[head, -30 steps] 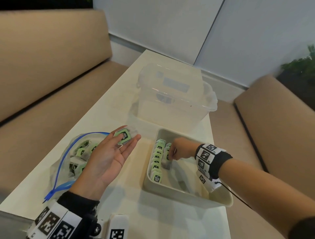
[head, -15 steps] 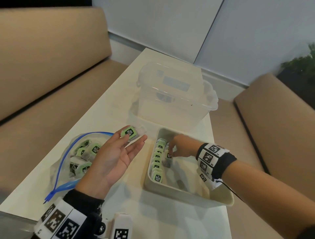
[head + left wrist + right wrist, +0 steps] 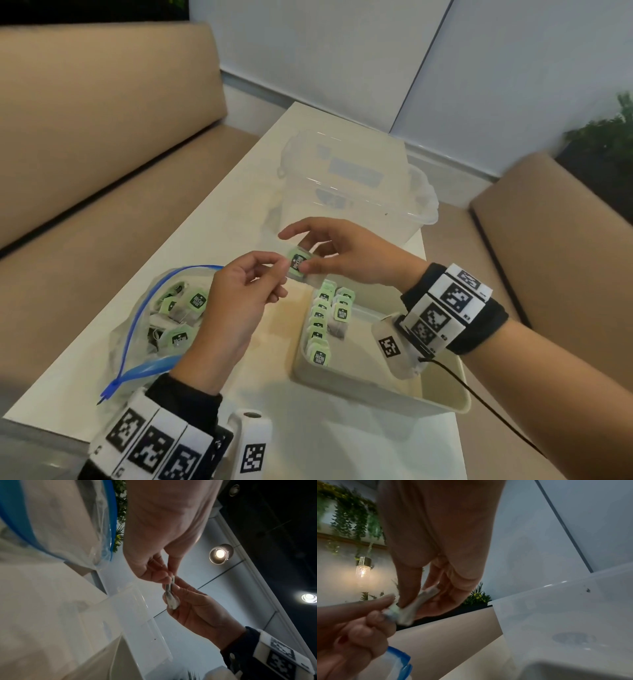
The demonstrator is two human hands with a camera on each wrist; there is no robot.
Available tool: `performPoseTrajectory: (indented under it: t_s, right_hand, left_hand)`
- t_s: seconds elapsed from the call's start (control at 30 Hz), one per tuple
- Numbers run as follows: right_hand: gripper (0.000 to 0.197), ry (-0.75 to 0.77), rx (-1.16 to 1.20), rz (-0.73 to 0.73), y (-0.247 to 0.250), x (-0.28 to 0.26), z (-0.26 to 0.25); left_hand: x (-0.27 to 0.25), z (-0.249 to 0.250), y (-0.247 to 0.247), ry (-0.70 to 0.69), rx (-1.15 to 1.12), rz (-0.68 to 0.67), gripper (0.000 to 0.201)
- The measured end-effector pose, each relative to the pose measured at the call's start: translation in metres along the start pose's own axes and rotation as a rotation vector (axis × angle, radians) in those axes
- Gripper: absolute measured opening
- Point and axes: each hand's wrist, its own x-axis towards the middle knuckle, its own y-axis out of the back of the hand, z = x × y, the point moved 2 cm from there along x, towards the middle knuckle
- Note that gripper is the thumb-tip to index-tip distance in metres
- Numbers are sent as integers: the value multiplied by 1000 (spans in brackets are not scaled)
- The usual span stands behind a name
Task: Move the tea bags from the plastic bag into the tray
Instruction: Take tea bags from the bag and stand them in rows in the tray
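The sofas (image 3: 85, 113) flank a pale tabletop (image 3: 239, 192) that carries three containers: one clear tub (image 3: 359, 192) at the far end, one tray (image 3: 376, 394) near the right, one zip bag (image 3: 137, 318) near the left with its blue seal open. In the tray a row of about eight tea bags (image 3: 318, 329) stands on edge against the left wall, with about three more just beside it at the far end; the exact count is hard to read where tags overlap. In the bag at least five green tags show, more likely hidden beneath. Two hands meet above the gap between bag and tray: the left hand (image 3: 239, 301) pinches one tea bag (image 3: 297, 263) at its near edge, and the right hand (image 3: 346, 253) has thumb and fingers closed on the same piece from the far side, mid hand-over. The risk, as I judge it, lies in this shared pinch: if the left lets go before the right has firm hold, the light sachet drops onto the tabletop; if both pull, tag or string may tear off. Setting it down carelessly could also topple the standing row.
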Motion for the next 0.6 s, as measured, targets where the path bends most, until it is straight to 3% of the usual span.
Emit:
performPoseTrajectory:
  t_s: [0.1, 0.3, 0.47, 0.6]
  right_hand:
    - [36, 13, 55, -10, -5, -8, -2]
    - [7, -19, 92, 70, -9, -19, 2]
    - [2, 30, -30, 152, 4, -28, 1]
    - [5, 73, -28, 220, 18, -33, -5]
  left_hand:
    - [1, 3, 3, -102, 90, 20, 4]
    - [0, 10, -2, -230, 207, 27, 11]
    - [-3, 11, -7, -154, 122, -5, 11]
    - [-6, 12, -13, -102, 142, -189, 36]
